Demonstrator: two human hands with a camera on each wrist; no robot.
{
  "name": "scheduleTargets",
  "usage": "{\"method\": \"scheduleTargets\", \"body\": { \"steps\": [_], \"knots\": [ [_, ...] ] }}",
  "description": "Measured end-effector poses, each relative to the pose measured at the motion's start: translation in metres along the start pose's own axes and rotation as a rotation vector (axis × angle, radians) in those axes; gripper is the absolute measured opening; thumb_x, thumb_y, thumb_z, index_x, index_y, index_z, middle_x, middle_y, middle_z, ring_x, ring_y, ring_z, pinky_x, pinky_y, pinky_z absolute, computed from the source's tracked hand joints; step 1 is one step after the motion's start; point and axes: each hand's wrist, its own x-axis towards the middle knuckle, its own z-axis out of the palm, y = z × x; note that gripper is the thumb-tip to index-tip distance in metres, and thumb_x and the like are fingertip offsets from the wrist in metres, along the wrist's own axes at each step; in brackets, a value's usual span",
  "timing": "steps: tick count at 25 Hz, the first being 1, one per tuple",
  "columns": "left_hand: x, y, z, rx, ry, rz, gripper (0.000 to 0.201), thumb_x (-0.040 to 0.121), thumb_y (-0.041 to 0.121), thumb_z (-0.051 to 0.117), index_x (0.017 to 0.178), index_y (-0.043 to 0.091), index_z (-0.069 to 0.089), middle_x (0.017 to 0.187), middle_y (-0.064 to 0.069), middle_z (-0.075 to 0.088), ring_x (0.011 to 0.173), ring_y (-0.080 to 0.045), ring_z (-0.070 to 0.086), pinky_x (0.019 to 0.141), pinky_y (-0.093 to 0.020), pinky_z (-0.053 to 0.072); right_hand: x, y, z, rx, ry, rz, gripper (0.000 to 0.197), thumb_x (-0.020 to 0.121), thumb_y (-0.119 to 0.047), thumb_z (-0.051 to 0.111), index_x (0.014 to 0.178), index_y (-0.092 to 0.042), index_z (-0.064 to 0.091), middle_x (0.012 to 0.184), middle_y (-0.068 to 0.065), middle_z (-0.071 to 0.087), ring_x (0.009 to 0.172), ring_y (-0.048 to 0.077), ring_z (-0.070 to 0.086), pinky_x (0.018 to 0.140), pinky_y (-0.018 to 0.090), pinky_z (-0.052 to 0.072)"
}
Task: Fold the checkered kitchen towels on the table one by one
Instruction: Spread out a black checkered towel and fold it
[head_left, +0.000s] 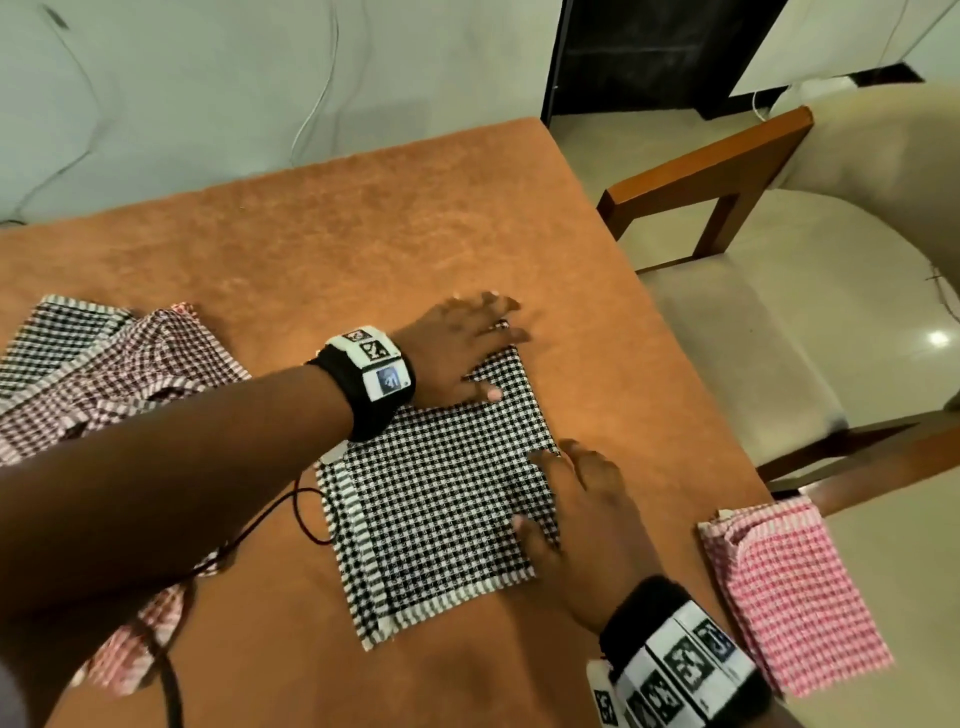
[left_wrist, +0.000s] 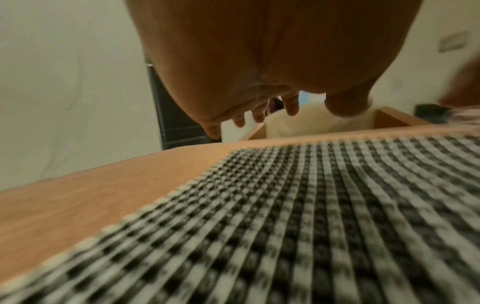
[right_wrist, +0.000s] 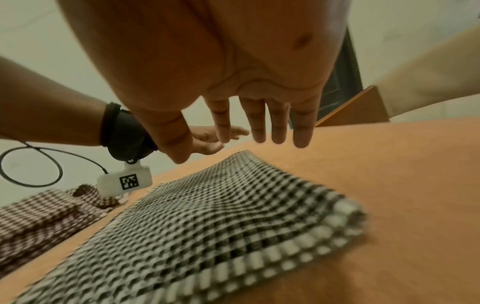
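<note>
Black checkered towel (left_wrist: 324, 226) blurred in both wrist views; left arm hides part of red-brown towel (head_left: 130, 374).

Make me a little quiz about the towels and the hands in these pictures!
1. True or false: the black-and-white towel lies folded on the table.
2. Which towel sits folded at the table's right edge? A) pink towel B) green towel C) blue towel
3. Fill in: the left hand and right hand have their fingers ____.

Key
1. True.
2. A.
3. Straight; in the right wrist view the hand hovers open above the cloth.
</note>
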Motion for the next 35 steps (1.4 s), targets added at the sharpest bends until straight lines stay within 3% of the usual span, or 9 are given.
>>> {"method": "scheduleTargets", "body": {
  "steps": [5,11,18,21,24,27,30,32,35],
  "knots": [
    [-0.018,-0.002,0.033,0.181,-0.257,0.099,0.068,0.098,0.063,0.019,0.155,0.038,-0.010,0.165,-0.006,-0.015,0.151,-0.033,-0.014,0.120,-0.061,-0.001,0.041,-0.036,0.051,-0.204,-0.226,-0.009,0.085,0.090,-0.070,0.030,0.149,-0.036,-0.021,0.158,0.002,-0.029,0.146,0.031,-0.022,0.118,0.055,-0.003],
    [-0.018,-0.011,0.045,0.168,-0.162,0.080,0.093,0.078,0.089,0.028,0.152,0.047,-0.011,0.166,-0.001,-0.013,0.151,-0.035,-0.015,0.116,-0.066,-0.007,0.008,-0.013,0.076,-0.253,-0.223,0.030,0.075,0.088,-0.076,0.014,0.143,-0.047,-0.028,0.153,-0.006,-0.037,0.140,0.025,-0.038,0.112,0.055,-0.021],
    [-0.018,-0.011,0.042,0.137,-0.227,-0.023,0.131,0.043,0.106,0.034,0.149,0.051,-0.018,0.163,0.000,-0.024,0.148,-0.035,-0.024,0.110,-0.070,-0.016,-0.047,0.004,0.089,-0.234,-0.151,0.127,0.070,0.089,-0.073,0.020,0.151,-0.048,-0.001,0.163,-0.004,-0.005,0.149,0.027,-0.015,0.116,0.053,-0.008],
    [-0.031,-0.015,0.038,0.114,-0.227,-0.163,0.127,0.048,0.105,0.033,0.147,0.048,-0.024,0.162,-0.002,-0.027,0.148,-0.034,-0.025,0.112,-0.068,-0.017,-0.052,0.009,0.087,-0.234,-0.132,0.087,0.070,0.089,-0.072,0.016,0.148,-0.050,-0.014,0.159,-0.007,-0.024,0.145,0.025,-0.027,0.115,0.051,-0.016],
    [-0.072,-0.022,0.036,0.064,-0.159,-0.335,0.116,0.069,0.093,0.039,0.147,0.040,-0.030,0.162,-0.004,-0.028,0.150,-0.034,-0.021,0.114,-0.067,-0.008,-0.050,0.010,0.076,-0.218,-0.126,0.081,0.072,0.086,-0.073,0.007,0.150,-0.046,-0.006,0.159,0.000,-0.026,0.146,0.028,-0.025,0.117,0.049,-0.011],
    [-0.130,-0.017,0.045,0.050,-0.092,-0.451,0.103,0.078,0.086,0.031,0.141,0.040,-0.036,0.162,-0.003,-0.027,0.151,-0.032,-0.017,0.116,-0.064,-0.003,-0.042,0.017,0.062,-0.165,0.027,0.201,0.071,0.088,-0.065,0.022,0.150,-0.030,0.027,0.162,0.008,0.011,0.147,0.034,0.007,0.116,0.050,0.015],
    [-0.166,-0.006,0.063,0.063,-0.174,-0.548,0.100,0.066,0.093,0.004,0.145,0.042,-0.030,0.164,-0.002,-0.023,0.151,-0.032,-0.015,0.116,-0.064,-0.003,-0.033,0.029,0.054,-0.095,0.135,0.254,0.048,0.089,-0.038,0.056,0.131,-0.015,0.056,0.138,0.012,0.048,0.124,0.034,0.040,0.098,0.049,0.042],
    [-0.174,-0.006,0.066,0.035,-0.204,-0.596,0.103,0.062,0.093,-0.002,0.148,0.042,-0.025,0.163,-0.001,-0.024,0.151,-0.032,-0.016,0.117,-0.064,-0.004,-0.028,0.034,0.053,-0.038,0.158,0.239,0.040,0.085,-0.022,0.065,0.124,-0.012,0.062,0.125,0.013,0.054,0.110,0.033,0.049,0.092,0.043,0.047],
    [-0.175,0.000,0.062,-0.006,-0.176,-0.633,0.101,0.074,0.090,0.021,0.153,0.039,-0.017,0.164,-0.006,-0.021,0.152,-0.033,-0.013,0.119,-0.062,-0.003,-0.026,0.039,0.048,0.102,0.175,0.276,0.045,0.082,-0.011,0.067,0.126,-0.014,0.061,0.122,0.011,0.055,0.106,0.030,0.056,0.093,0.035,0.045]
  ]
}}
